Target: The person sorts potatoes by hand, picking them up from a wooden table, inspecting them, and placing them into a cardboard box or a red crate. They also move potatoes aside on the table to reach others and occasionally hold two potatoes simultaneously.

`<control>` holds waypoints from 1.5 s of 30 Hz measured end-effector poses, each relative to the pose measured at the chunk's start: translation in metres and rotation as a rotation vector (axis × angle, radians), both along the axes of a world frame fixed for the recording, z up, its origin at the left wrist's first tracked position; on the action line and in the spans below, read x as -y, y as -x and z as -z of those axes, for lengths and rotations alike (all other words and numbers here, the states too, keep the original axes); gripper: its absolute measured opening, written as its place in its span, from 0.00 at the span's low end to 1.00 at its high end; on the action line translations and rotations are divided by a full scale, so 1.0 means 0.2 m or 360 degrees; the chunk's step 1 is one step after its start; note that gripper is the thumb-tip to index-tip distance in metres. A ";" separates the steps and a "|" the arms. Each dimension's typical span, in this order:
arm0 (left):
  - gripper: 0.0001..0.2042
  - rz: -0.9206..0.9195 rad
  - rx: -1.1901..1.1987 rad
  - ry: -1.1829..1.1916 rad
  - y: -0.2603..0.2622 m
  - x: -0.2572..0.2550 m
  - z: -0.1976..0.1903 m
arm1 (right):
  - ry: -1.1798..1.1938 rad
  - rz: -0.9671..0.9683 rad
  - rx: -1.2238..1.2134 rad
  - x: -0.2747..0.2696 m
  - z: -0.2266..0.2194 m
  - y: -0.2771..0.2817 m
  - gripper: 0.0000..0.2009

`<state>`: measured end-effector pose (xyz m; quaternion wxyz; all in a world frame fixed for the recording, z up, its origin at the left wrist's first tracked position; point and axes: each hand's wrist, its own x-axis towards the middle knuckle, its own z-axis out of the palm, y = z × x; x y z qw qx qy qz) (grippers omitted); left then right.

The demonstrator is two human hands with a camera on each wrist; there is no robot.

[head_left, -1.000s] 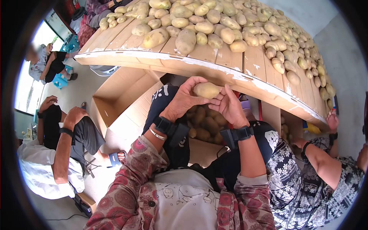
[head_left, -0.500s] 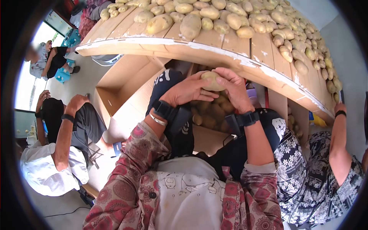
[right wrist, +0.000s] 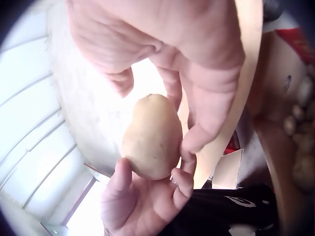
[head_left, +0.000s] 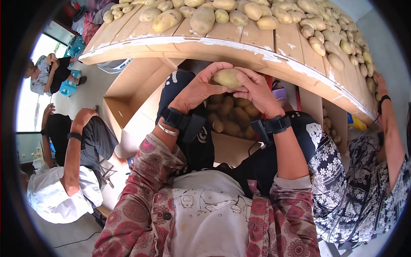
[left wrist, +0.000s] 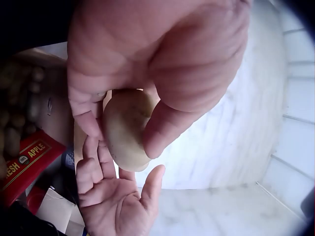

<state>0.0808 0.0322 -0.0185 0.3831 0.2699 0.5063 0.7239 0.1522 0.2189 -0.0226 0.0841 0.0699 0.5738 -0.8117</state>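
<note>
A pale yellow potato (head_left: 227,79) is held up just below the table's front edge, over an open box. My left hand (head_left: 200,89) grips it, the thumb on one side and fingers on the other, as the left wrist view shows around the potato (left wrist: 127,129). My right hand (head_left: 259,95) is at its other end. In the right wrist view the right thumb stands off the potato (right wrist: 152,137), and the fingers lie loosely along its side, meeting the left fingertips. Beneath the hands, several potatoes (head_left: 233,116) lie in the cardboard box between my knees.
Potatoes (head_left: 203,20) are spread over the slatted wooden table (head_left: 180,45), whose edge curves across in front. An open cardboard box (head_left: 141,81) stands at left. One person (head_left: 64,184) sits at left; another person's arm (head_left: 390,128) reaches to the table at right.
The hands turned the potato between them, with the right thumb laid across it half a second ago. The person at right has raised an arm to the table edge.
</note>
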 end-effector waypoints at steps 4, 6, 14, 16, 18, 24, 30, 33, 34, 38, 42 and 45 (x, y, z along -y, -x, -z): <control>0.33 -0.0084 0.0074 0.0016 0.03 0.04 -0.01 | -0.0095 0.0081 -0.0018 -0.02 0.03 0.01 0.19; 0.32 -0.0201 0.0188 0.0011 0.05 0.06 -0.02 | -0.0383 0.0150 -0.0139 -0.03 0.06 0.02 0.20; 0.28 -0.0255 0.0291 0.0052 0.09 0.10 -0.01 | -0.1664 0.0128 -0.0668 0.08 0.36 0.00 0.20; 0.27 -0.0245 0.0302 0.0031 0.09 0.10 -0.02 | -0.1631 0.0167 -0.0611 0.04 0.31 0.04 0.19; 0.26 -0.0214 0.0317 0.0012 0.08 0.10 -0.03 | -0.1549 0.0203 -0.0442 0.01 0.28 0.05 0.16; 0.24 -0.0136 0.0293 0.0066 0.08 0.12 -0.06 | -0.1360 0.0137 -0.0261 0.00 0.21 0.03 0.12; 0.22 -0.0135 0.0354 0.0072 0.09 0.12 -0.07 | -0.1160 0.0077 -0.0310 0.03 0.22 0.03 0.11; 0.21 -0.0165 0.0368 0.0079 0.09 0.12 -0.09 | -0.1162 0.0082 -0.0304 0.04 0.16 0.04 0.11; 0.19 -0.0197 0.0389 0.0057 0.09 0.12 -0.09 | -0.1017 0.0149 -0.0315 0.03 0.14 0.05 0.10; 0.17 -0.0271 0.0496 0.0069 0.11 0.12 -0.07 | -0.0749 0.0426 -0.0387 -0.08 -0.01 0.14 0.10; 0.16 -0.0291 0.0507 0.0064 0.11 0.12 -0.07 | -0.1208 0.0866 -0.0485 -0.26 -0.23 0.40 0.14; 0.16 -0.0246 0.0520 0.0074 0.11 0.11 -0.06 | -0.1817 0.1005 -0.0317 -0.44 -0.37 0.67 0.27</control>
